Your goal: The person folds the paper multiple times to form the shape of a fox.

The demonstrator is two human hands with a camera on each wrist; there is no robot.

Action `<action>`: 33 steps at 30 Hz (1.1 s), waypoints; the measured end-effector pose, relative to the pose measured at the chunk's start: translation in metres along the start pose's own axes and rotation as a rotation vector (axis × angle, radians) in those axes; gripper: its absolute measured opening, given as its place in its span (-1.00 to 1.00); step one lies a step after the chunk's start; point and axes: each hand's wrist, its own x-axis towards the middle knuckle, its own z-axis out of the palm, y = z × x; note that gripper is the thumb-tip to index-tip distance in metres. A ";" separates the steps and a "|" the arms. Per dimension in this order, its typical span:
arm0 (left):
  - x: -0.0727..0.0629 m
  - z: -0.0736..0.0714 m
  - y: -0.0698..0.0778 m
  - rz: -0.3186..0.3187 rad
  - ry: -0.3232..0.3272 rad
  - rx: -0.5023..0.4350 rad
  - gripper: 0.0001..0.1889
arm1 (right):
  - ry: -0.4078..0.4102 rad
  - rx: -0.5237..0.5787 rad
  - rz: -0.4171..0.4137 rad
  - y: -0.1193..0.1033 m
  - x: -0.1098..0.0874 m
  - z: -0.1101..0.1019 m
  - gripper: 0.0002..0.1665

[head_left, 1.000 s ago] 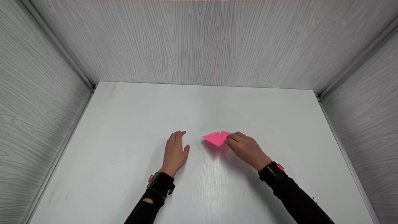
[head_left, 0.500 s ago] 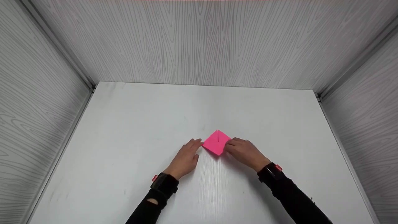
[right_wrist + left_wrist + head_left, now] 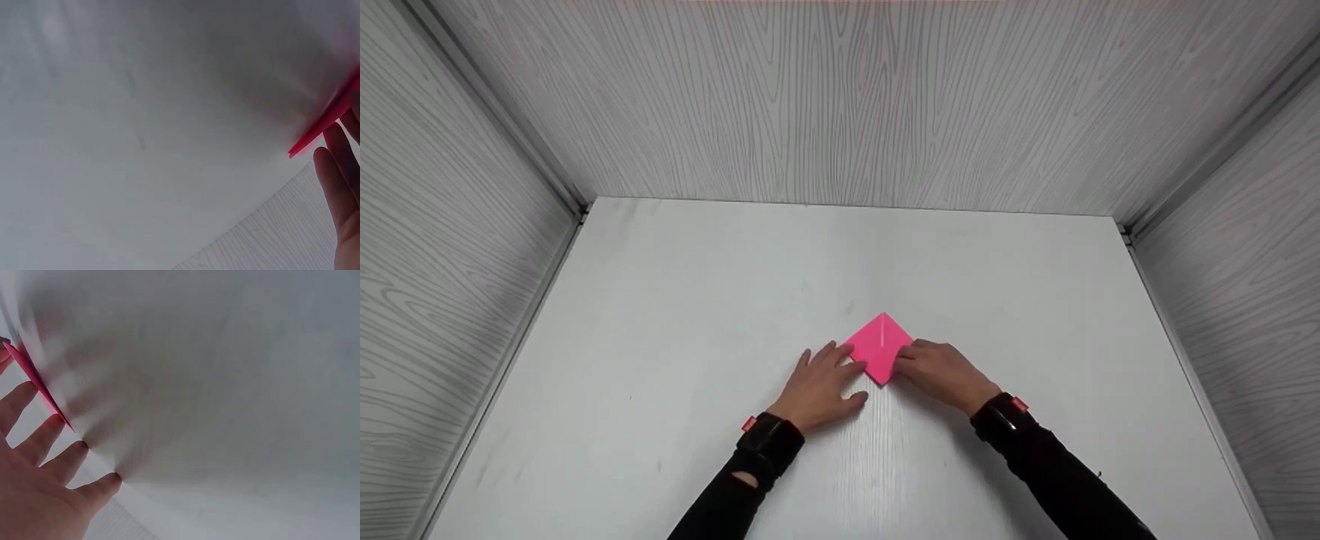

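A small square of folded pink paper (image 3: 884,339) lies on the white table with one corner pointing away and one toward me. A short crease line runs down from its far corner. My left hand (image 3: 819,388) has its fingers spread, with fingertips on the paper's left edge. In the left wrist view, two of those fingertips meet the pink paper (image 3: 38,384) while the others reach the table. My right hand (image 3: 943,373) pinches the paper's right corner, its fingertips partly covering it. The right wrist view shows the paper's folded edge (image 3: 320,126) beside the fingers, edge-on.
The white tabletop (image 3: 697,285) surrounds the paper. Grey wood-grain panels stand behind it (image 3: 840,105), on the left (image 3: 450,262) and on the right (image 3: 1245,247). A black band sits on each wrist.
The paper has come down from a lifted, tilted position to lie flat. My left hand has moved right and onto its left edge. My right hand stays at the right corner, shifting slightly toward me.
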 end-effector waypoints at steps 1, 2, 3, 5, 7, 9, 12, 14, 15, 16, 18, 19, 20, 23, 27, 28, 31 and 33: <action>0.000 0.000 0.000 -0.003 -0.007 0.004 -0.42 | -0.003 -0.018 -0.007 -0.001 0.000 0.000 -0.65; 0.001 0.000 0.000 0.000 -0.007 0.006 -0.42 | -0.008 -0.038 -0.015 -0.001 0.000 0.001 -0.64; 0.001 0.000 0.001 0.001 -0.009 0.010 -0.42 | -0.011 -0.058 -0.022 -0.001 -0.001 0.001 -0.63; 0.000 -0.001 0.001 0.006 -0.013 0.015 -0.42 | -0.015 -0.090 -0.036 -0.002 -0.001 0.001 -0.59; 0.000 -0.001 0.000 0.010 -0.020 0.018 -0.42 | -0.026 -0.096 -0.039 -0.004 -0.001 0.000 -0.55; -0.001 -0.001 0.000 0.015 -0.025 0.013 -0.41 | -0.047 -0.090 -0.035 -0.005 -0.001 -0.001 -0.52; -0.002 0.000 0.000 0.020 -0.036 0.011 -0.40 | -0.073 -0.078 -0.014 -0.006 -0.002 -0.003 -0.47; -0.002 0.000 0.000 0.026 -0.029 0.012 -0.40 | -0.081 -0.090 0.002 -0.007 -0.002 -0.004 -0.44; -0.001 0.000 0.000 0.028 -0.024 0.016 -0.40 | -0.080 -0.097 0.010 -0.007 -0.002 -0.004 -0.43; 0.000 0.000 -0.001 0.029 -0.019 0.020 -0.40 | -0.076 -0.103 0.017 -0.007 -0.001 -0.004 -0.42; 0.000 0.000 -0.002 0.028 -0.012 0.018 -0.40 | -0.073 -0.122 0.024 -0.008 0.000 -0.004 -0.42; 0.001 0.000 -0.002 0.027 -0.012 0.014 -0.40 | -0.071 -0.127 0.027 -0.008 0.001 -0.004 -0.42; 0.001 0.001 -0.002 0.026 -0.015 0.008 -0.40 | -0.069 -0.128 0.031 -0.007 0.001 -0.003 -0.43; 0.001 0.001 -0.001 0.024 -0.036 -0.022 -0.39 | -0.069 -0.123 0.034 -0.008 0.000 -0.003 -0.46; 0.002 -0.003 0.000 0.013 -0.074 -0.052 -0.37 | -0.071 -0.097 0.052 -0.011 0.000 -0.003 -0.48; 0.002 -0.004 -0.001 0.013 -0.078 -0.053 -0.37 | -0.066 -0.097 0.056 -0.012 0.000 -0.003 -0.48; 0.005 -0.008 -0.002 0.021 -0.080 -0.057 -0.35 | -0.040 -0.111 0.063 -0.012 0.001 -0.004 -0.48; 0.007 -0.009 -0.002 0.029 -0.072 -0.056 -0.35 | -0.012 -0.126 0.062 -0.011 0.000 -0.004 -0.50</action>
